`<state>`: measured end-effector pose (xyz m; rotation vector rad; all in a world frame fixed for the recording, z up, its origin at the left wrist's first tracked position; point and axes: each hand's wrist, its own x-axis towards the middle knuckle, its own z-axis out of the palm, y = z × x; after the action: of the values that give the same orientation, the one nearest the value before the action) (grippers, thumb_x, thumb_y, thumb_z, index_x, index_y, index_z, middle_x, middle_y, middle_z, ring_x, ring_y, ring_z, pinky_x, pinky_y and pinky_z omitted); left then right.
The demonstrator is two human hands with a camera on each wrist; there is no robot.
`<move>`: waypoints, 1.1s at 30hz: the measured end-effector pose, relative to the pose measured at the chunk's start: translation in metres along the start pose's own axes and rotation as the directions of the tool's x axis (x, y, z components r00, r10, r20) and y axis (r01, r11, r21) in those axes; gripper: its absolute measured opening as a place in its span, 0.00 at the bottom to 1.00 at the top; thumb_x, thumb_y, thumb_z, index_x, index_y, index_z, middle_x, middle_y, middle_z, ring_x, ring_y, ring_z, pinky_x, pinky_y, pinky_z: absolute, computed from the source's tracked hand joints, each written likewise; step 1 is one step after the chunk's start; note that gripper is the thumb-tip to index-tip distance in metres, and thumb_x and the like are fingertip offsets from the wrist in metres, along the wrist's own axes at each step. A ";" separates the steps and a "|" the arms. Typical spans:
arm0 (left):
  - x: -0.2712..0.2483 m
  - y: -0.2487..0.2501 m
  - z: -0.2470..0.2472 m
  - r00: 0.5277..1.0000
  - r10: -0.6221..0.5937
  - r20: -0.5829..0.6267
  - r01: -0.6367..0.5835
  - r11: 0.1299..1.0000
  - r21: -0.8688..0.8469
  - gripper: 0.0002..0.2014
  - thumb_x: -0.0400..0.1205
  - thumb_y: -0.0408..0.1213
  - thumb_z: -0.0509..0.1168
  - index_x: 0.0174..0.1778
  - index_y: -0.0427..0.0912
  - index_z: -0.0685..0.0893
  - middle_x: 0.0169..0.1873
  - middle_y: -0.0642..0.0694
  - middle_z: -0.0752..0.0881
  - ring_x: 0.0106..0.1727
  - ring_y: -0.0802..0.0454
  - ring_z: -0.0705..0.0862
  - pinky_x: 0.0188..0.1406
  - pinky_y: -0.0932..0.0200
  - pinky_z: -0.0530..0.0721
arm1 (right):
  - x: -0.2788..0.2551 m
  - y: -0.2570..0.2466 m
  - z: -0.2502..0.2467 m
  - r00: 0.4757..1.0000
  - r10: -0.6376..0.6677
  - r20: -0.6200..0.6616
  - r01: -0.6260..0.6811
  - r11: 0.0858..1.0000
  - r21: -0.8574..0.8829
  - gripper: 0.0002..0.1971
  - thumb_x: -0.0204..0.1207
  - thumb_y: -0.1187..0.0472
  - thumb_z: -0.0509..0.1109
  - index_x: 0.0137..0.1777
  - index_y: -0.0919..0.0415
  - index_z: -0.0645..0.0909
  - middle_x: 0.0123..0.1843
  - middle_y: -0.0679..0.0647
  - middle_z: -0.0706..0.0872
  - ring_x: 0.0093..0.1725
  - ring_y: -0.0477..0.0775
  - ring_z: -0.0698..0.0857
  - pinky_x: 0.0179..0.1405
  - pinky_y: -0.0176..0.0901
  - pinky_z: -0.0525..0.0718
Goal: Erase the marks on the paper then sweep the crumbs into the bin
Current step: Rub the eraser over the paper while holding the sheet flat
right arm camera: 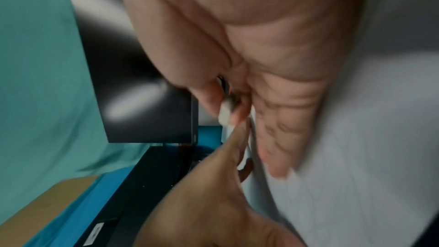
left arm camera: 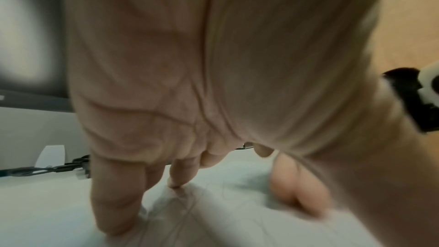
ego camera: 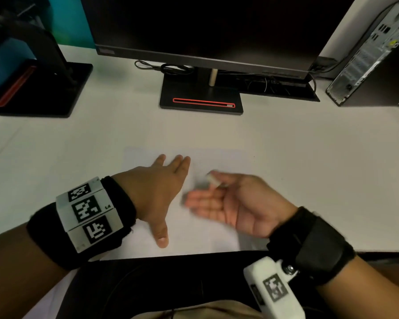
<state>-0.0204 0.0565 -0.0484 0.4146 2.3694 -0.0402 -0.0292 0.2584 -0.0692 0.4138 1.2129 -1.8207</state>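
A white sheet of paper [ego camera: 219, 160] lies on the white desk near its front edge; any marks or crumbs on it are too faint to make out. My left hand [ego camera: 161, 187] lies flat on the paper's left part with fingers straight and thumb spread toward me. In the left wrist view its fingers [left arm camera: 118, 185] press on the sheet. My right hand [ego camera: 226, 199], blurred, is palm-up on its edge just right of the left. It pinches a small white eraser [ego camera: 214, 180] between thumb and forefinger, and the other fingers are stretched out low over the paper. The eraser [right arm camera: 224, 112] also shows in the right wrist view. No bin is in view.
A monitor on a black base with a red slot [ego camera: 200, 97] stands behind the paper. A second black stand [ego camera: 39, 88] sits at the far left. A computer tower [ego camera: 369, 54] and cables [ego camera: 274, 84] are at the back right. The desk's front edge [ego camera: 194, 253] is close to my wrists.
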 end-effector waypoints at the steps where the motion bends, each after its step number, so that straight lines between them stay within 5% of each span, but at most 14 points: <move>1: -0.001 0.000 0.001 1.000 -0.002 0.000 0.002 1.000 0.001 0.83 0.57 0.58 0.87 0.82 0.44 0.21 0.85 0.50 0.26 0.86 0.41 0.30 0.79 0.40 0.71 | 0.004 0.004 0.003 0.995 0.084 0.058 -0.079 0.992 -0.095 0.26 0.89 0.53 0.61 0.68 0.81 0.79 0.61 0.73 0.90 0.61 0.66 0.92 0.63 0.54 0.89; 3: -0.002 -0.001 0.001 1.000 0.001 0.004 -0.001 1.000 -0.003 0.83 0.58 0.58 0.87 0.82 0.43 0.21 0.85 0.50 0.26 0.86 0.41 0.29 0.79 0.41 0.72 | 0.013 -0.006 -0.003 0.992 0.104 0.075 -0.097 0.991 -0.096 0.27 0.90 0.52 0.59 0.67 0.81 0.79 0.61 0.73 0.90 0.58 0.64 0.93 0.61 0.53 0.90; 5: -0.002 -0.002 0.000 1.000 0.009 0.009 -0.009 1.000 -0.007 0.82 0.58 0.58 0.87 0.82 0.43 0.21 0.85 0.50 0.25 0.85 0.41 0.29 0.79 0.40 0.71 | 0.024 -0.033 -0.022 0.996 -0.058 -0.072 0.064 0.995 0.082 0.22 0.92 0.53 0.56 0.55 0.75 0.81 0.56 0.73 0.91 0.49 0.63 0.95 0.56 0.53 0.90; 8: -0.001 -0.001 -0.001 1.000 0.006 0.022 -0.005 1.000 -0.007 0.83 0.58 0.58 0.87 0.82 0.44 0.20 0.84 0.50 0.25 0.85 0.41 0.29 0.80 0.40 0.70 | 0.026 -0.066 -0.050 0.863 -0.342 -0.373 0.441 0.869 0.225 0.17 0.92 0.57 0.57 0.40 0.61 0.73 0.57 0.70 0.88 0.51 0.63 0.94 0.57 0.53 0.91; 10: -0.001 0.000 -0.001 1.000 0.002 0.023 -0.002 1.000 0.000 0.83 0.58 0.57 0.87 0.82 0.45 0.20 0.84 0.51 0.25 0.85 0.41 0.29 0.80 0.40 0.70 | 0.020 -0.069 -0.056 0.807 -0.394 -0.440 0.538 0.797 0.273 0.16 0.91 0.59 0.59 0.39 0.60 0.73 0.61 0.69 0.86 0.59 0.64 0.92 0.59 0.53 0.92; 13: 0.001 -0.001 0.000 1.000 -0.002 0.024 0.002 1.000 0.006 0.83 0.57 0.58 0.87 0.82 0.44 0.21 0.84 0.50 0.25 0.86 0.41 0.28 0.80 0.40 0.70 | 0.017 -0.050 -0.034 0.914 -0.323 -0.246 0.384 0.884 0.268 0.16 0.91 0.57 0.60 0.40 0.62 0.74 0.61 0.69 0.87 0.56 0.64 0.92 0.56 0.52 0.92; 17: 0.002 -0.001 0.000 1.000 -0.012 0.024 0.012 1.000 0.015 0.83 0.57 0.58 0.87 0.82 0.43 0.22 0.85 0.50 0.25 0.86 0.41 0.29 0.81 0.40 0.68 | 0.020 -0.027 -0.015 1.000 -0.018 0.020 0.019 0.998 -0.058 0.17 0.90 0.55 0.61 0.53 0.71 0.81 0.62 0.73 0.90 0.63 0.65 0.91 0.60 0.56 0.89; 20: 0.004 -0.002 -0.001 0.999 0.003 0.039 -0.003 1.000 0.011 0.83 0.56 0.57 0.88 0.82 0.51 0.20 0.84 0.49 0.25 0.85 0.40 0.28 0.82 0.38 0.65 | 0.022 -0.051 -0.045 0.985 -0.124 -0.123 0.126 0.992 0.013 0.18 0.91 0.56 0.60 0.62 0.73 0.80 0.59 0.71 0.90 0.54 0.61 0.95 0.55 0.52 0.91; 23: 0.002 0.000 -0.002 0.998 0.016 0.063 -0.015 1.000 -0.007 0.80 0.56 0.56 0.88 0.75 0.74 0.19 0.84 0.48 0.23 0.85 0.38 0.27 0.81 0.37 0.65 | 0.011 -0.072 -0.071 0.846 -0.363 -0.391 0.410 0.911 0.041 0.12 0.91 0.58 0.61 0.48 0.64 0.76 0.53 0.68 0.89 0.47 0.60 0.95 0.51 0.50 0.94; 26: 0.002 0.009 -0.003 0.995 -0.004 0.096 0.003 1.000 0.007 0.73 0.58 0.68 0.82 0.73 0.80 0.21 0.82 0.46 0.20 0.83 0.35 0.24 0.81 0.34 0.64 | -0.010 -0.059 -0.065 0.914 -0.339 -0.222 0.272 0.920 -0.282 0.10 0.89 0.59 0.65 0.46 0.61 0.78 0.40 0.63 0.89 0.34 0.57 0.91 0.35 0.46 0.93; 27: 0.003 0.012 -0.003 0.995 -0.013 0.099 0.012 1.000 0.010 0.71 0.59 0.73 0.78 0.74 0.79 0.21 0.82 0.44 0.20 0.82 0.33 0.24 0.82 0.32 0.62 | -0.017 -0.051 -0.058 0.956 -0.269 -0.117 0.182 0.857 -0.481 0.10 0.89 0.59 0.66 0.45 0.61 0.79 0.36 0.61 0.88 0.28 0.55 0.88 0.29 0.42 0.89; 29: 0.006 0.017 -0.001 0.996 -0.028 0.088 0.027 0.999 0.018 0.67 0.61 0.77 0.73 0.75 0.78 0.21 0.82 0.40 0.21 0.82 0.29 0.25 0.81 0.31 0.61 | -0.028 -0.038 -0.044 0.992 -0.126 0.026 0.092 0.551 -0.830 0.14 0.88 0.56 0.68 0.41 0.61 0.81 0.33 0.59 0.86 0.25 0.53 0.84 0.27 0.41 0.83; 31: 0.007 0.019 0.000 0.997 -0.039 0.068 0.037 0.999 0.027 0.65 0.63 0.77 0.72 0.75 0.77 0.21 0.82 0.38 0.22 0.82 0.26 0.26 0.81 0.31 0.61 | -0.030 -0.034 -0.037 0.996 -0.077 0.055 0.071 0.223 -0.972 0.18 0.87 0.51 0.67 0.37 0.59 0.80 0.32 0.54 0.87 0.26 0.51 0.83 0.32 0.45 0.84; 33: 0.007 0.019 0.001 0.997 -0.041 0.058 0.040 0.999 0.028 0.65 0.63 0.77 0.72 0.75 0.77 0.21 0.82 0.38 0.22 0.82 0.26 0.26 0.81 0.31 0.61 | -0.026 -0.038 -0.036 0.994 -0.097 0.041 0.048 0.066 -0.997 0.19 0.87 0.48 0.66 0.36 0.58 0.79 0.30 0.50 0.88 0.25 0.49 0.82 0.37 0.48 0.84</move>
<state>-0.0185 0.0765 -0.0526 0.3735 2.3213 -0.1021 -0.0521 0.3077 -0.0467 -0.4836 2.2175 -0.5615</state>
